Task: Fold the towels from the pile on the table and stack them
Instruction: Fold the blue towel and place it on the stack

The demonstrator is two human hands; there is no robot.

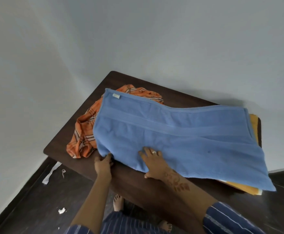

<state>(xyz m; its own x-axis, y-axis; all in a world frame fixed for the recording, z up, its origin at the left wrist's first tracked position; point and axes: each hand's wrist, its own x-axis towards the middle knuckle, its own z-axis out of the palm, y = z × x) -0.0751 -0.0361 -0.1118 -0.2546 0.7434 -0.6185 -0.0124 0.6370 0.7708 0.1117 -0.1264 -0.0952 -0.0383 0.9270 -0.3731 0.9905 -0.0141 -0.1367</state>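
Left hand (103,162) pinches blue towel (180,132); right hand (153,163) presses it flat on dark table (138,186).

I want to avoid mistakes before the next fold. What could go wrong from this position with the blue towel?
1. The blue towel hangs over the table edge at its near right corner; it may slide off when pulled.
2. It lies partly on the orange checked cloth, so a fold could drag that cloth along.
3. The left hand pinches only one corner while the right hand presses flat, so the fold may come out skewed.
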